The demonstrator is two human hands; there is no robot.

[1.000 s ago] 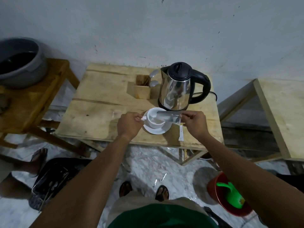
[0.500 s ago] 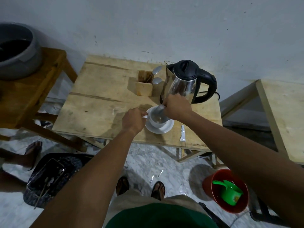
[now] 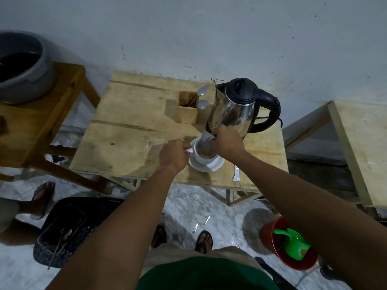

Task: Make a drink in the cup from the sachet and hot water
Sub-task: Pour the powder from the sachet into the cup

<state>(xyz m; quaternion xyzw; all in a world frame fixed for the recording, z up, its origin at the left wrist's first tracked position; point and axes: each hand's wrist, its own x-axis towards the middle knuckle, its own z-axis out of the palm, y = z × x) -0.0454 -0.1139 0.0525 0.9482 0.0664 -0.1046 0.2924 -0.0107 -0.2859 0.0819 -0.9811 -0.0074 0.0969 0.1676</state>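
While the powder goes in: I read this as the emptying step, well short of a finished drink
Right hand: my right hand point(image 3: 227, 143) is clenched round the sachet point(image 3: 205, 141), which it holds tipped mouth-down into the cup
Left hand: my left hand point(image 3: 173, 154) pinches the handle of the cup point(image 3: 202, 152), steadying it
Cup: white, sitting on its saucer point(image 3: 206, 165) near the front edge of the wooden table point(image 3: 125, 130); brownish powder shows inside, under the sachet mouth
Done, as far as I can see: sachet opened, since a torn silver strip point(image 3: 236, 173) lies on the table just beside the saucer; powder at least partly in
Cannot tell: whether the sachet is fully empty
Kettle: the steel kettle point(image 3: 237, 107) stands on its base just behind the cup, lid down, untouched by either hand
Left to do, I judge: put the sachet aside, pour hot water, stir
Spoons: spoon bowls point(image 3: 203, 97) stick out of a wooden holder point(image 3: 186, 110) beside the kettle
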